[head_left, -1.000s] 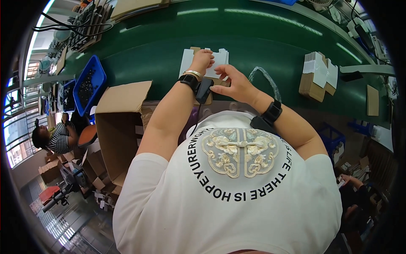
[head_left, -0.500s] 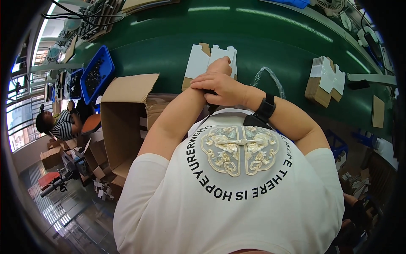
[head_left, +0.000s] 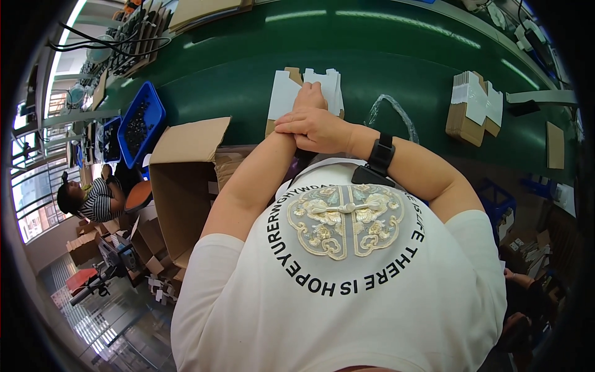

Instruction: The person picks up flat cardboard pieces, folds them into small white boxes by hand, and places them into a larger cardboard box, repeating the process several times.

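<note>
On the green table in front of me lie flat white-and-brown carton blanks (head_left: 285,91). My left hand (head_left: 311,96) rests over their middle with its fingers curled; whatever may be inside them is hidden. My right hand (head_left: 319,129), a black watch (head_left: 381,155) on its wrist, lies across my left wrist. Its fingers are stretched out over the skin and hold no object that I can see. A loop of clear plastic strip (head_left: 393,108) lies to the right of my hands.
An open cardboard box (head_left: 186,139) stands at the left, below a blue tray (head_left: 141,121) of small dark parts. A stack of folded cartons (head_left: 471,108) sits at the right, near a loose brown card piece (head_left: 555,146). A person in stripes (head_left: 102,197) sits far left.
My left hand has shifted slightly left over the carton blanks, and my right hand has moved with it, still across the wrist. The whole view has shifted slightly.
</note>
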A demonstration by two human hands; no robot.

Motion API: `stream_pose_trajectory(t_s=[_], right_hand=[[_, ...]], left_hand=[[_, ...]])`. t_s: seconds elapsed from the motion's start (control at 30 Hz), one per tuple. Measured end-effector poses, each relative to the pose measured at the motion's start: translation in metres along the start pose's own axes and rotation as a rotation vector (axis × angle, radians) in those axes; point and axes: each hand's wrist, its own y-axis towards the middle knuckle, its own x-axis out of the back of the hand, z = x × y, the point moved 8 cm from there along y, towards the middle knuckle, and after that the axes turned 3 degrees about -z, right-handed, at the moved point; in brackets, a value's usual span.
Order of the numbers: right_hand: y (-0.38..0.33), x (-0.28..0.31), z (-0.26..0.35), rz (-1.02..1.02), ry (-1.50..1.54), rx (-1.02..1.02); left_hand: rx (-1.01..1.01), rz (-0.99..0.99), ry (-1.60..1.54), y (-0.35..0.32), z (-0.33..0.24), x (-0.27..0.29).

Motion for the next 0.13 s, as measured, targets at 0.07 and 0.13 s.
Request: stream_pose_trajectory(t_s=[0.07,0.13], right_hand=[[-0.0006,0.0014,-0.0015,0.004,0.021,0.001],[-0.0022,0.0031,-0.0016,0.018,0.072,-0.001]], left_hand=[[0.118,-0.029,0.038,0.0036,0.0088,0.0021],[0.168,-0.045,0.057,0.0082,0.0103,0.0048]])
